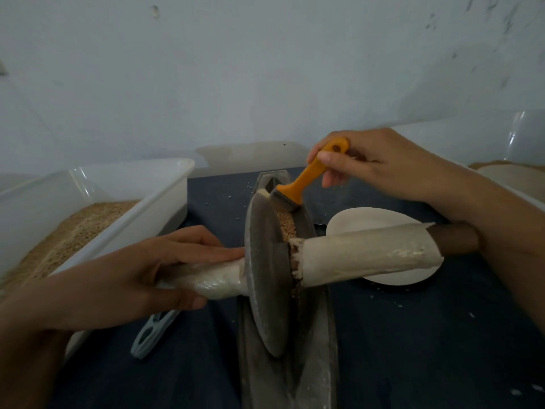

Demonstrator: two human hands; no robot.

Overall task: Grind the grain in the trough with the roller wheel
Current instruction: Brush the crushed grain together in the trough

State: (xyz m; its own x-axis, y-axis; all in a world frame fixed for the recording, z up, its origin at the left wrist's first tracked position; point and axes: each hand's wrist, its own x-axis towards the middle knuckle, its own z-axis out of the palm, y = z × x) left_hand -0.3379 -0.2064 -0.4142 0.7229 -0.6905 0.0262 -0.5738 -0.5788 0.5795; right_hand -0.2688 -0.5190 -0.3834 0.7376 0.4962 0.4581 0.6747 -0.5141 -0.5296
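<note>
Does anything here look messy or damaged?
Yes. The pale wrapping on the roller wheel's axle is torn and ragged beside the wheel, baring brown wood at its right end. Loose specks lie scattered on the dark cloth.

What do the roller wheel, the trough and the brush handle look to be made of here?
Roller wheel: probably cast metal, dull dark grey with a matte, dusty face. Trough: seemingly the same dark metal, its rim streaked with pale flour. Brush handle: likely plastic, a smooth, even orange with a moulded hanging hole, pinched by the right hand.
</note>
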